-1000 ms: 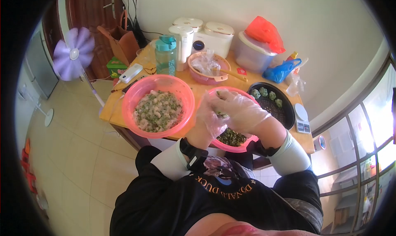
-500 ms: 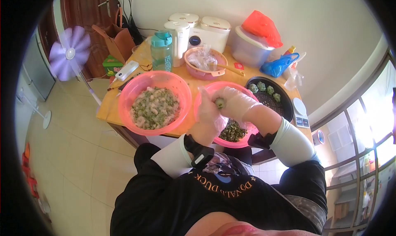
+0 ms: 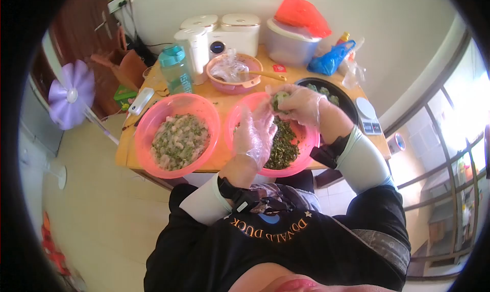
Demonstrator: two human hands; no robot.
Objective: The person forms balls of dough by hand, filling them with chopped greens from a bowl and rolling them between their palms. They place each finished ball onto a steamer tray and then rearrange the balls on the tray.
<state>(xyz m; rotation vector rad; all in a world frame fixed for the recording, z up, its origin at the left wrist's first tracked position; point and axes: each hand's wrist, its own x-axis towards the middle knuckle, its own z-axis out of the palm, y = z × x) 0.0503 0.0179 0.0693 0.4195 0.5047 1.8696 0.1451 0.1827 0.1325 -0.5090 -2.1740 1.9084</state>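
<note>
**A:** State of the right hand (image 3: 302, 107)?

**B:** Gloved, with the fingers curled closed around a green ball (image 3: 279, 99). The ball sits at the fingertips and is partly exposed on the side facing the left hand (image 3: 255, 133).

**A:** And the left hand?

**B:** Gloved, with the fingers loosely spread and slightly bent. I see nothing held in them. It hangs just below and beside the right fingers, not touching the ball.

**A:** What lies under the fingers?

**B:** A greens bowl (image 3: 305, 156), pink, holding dark chopped greens (image 3: 283, 146). The left fingers hover directly over it. The right fingers are above its far rim.

**A:** What surrounds them?

**B:** A black tray (image 3: 347, 104) is just beyond the right fingers, with more green balls on it, partly hidden by the hand. A kitchen scale (image 3: 368, 117) stands past the tray, away from both hands. On the outer side of the left fingers is a filling bowl (image 3: 153, 119), also pink, with a pale mix flecked green. A teal bottle (image 3: 174, 69) stands beyond that bowl. All of it rests on the wooden surface (image 3: 224, 100).
</note>
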